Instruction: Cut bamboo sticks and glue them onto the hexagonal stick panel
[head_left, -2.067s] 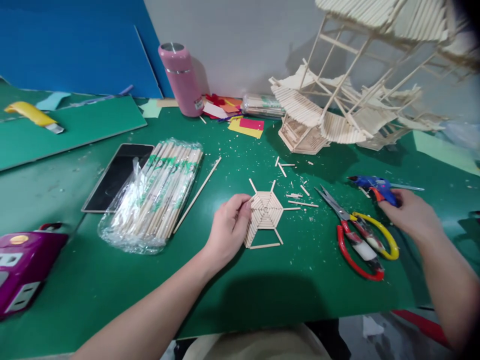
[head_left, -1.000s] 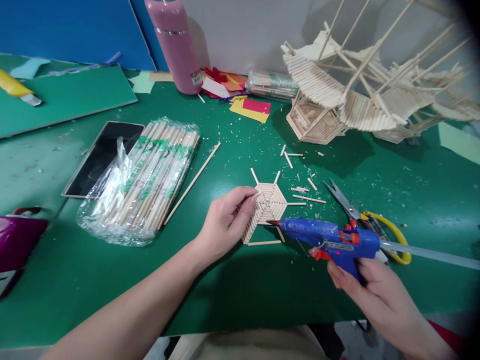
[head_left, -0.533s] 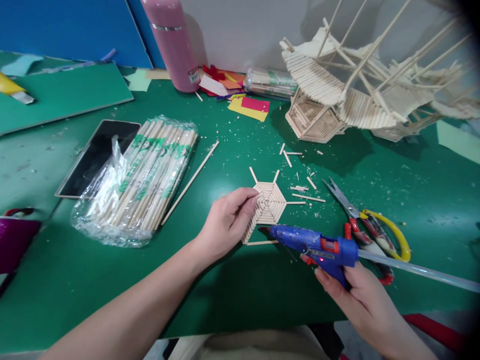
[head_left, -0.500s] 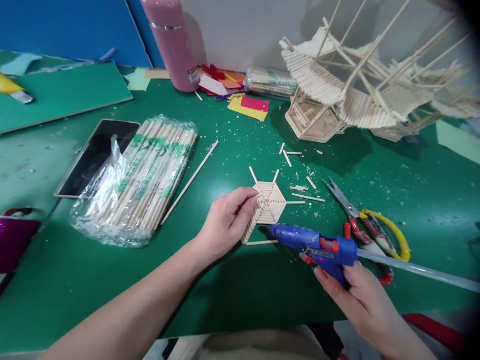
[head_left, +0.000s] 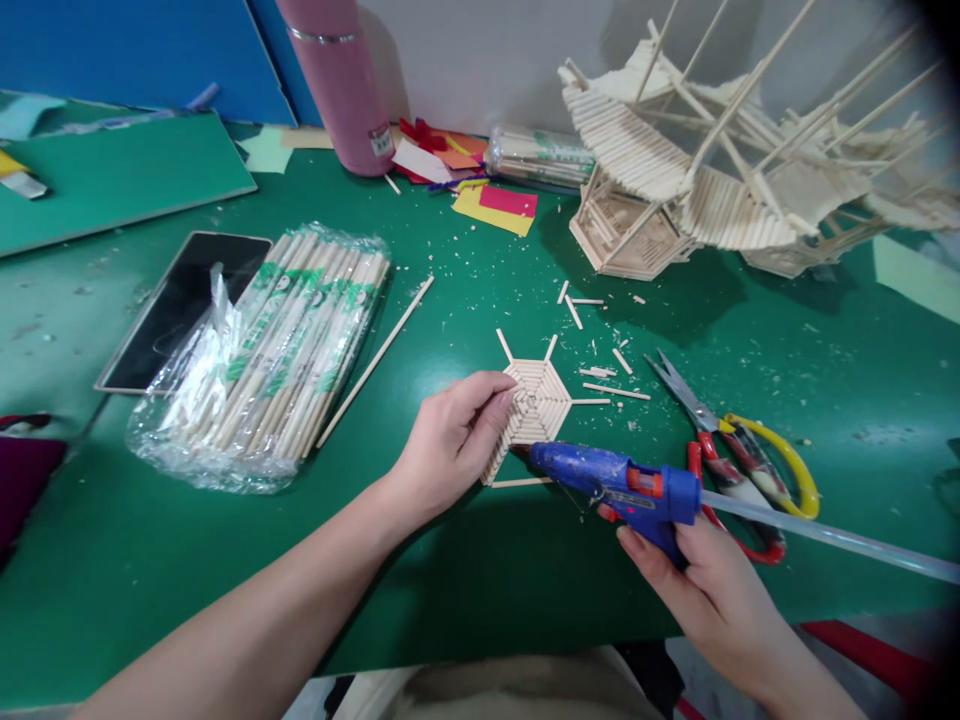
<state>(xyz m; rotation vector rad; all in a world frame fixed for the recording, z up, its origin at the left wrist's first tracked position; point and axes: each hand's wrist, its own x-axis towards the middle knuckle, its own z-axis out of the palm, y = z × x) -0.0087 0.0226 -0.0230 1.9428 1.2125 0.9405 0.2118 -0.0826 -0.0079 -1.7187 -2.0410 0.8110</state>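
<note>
A small hexagonal web of glued wooden sticks (head_left: 538, 402) lies flat on the green table (head_left: 480, 580). My left hand (head_left: 450, 445) pinches its left edge with thumb and fingers. My right hand (head_left: 697, 580) grips a blue hot-glue gun (head_left: 622, 485) with a clear glue stick trailing out to the right. The gun's nozzle touches the lower left side of the web, close to my left fingertips.
A plastic bag of wooden sticks (head_left: 281, 345) and a loose long stick (head_left: 375, 362) lie left of the web, beside a dark phone (head_left: 180, 305). Red-and-yellow scissors (head_left: 731, 465) lie right. A large stick model (head_left: 712, 170), pink bottle (head_left: 337, 80) and paper scraps (head_left: 480, 190) stand behind.
My right hand picked up the glue gun from the right side of the table and brought it leftward until its nozzle reached the web. My left hand has stayed on the web.
</note>
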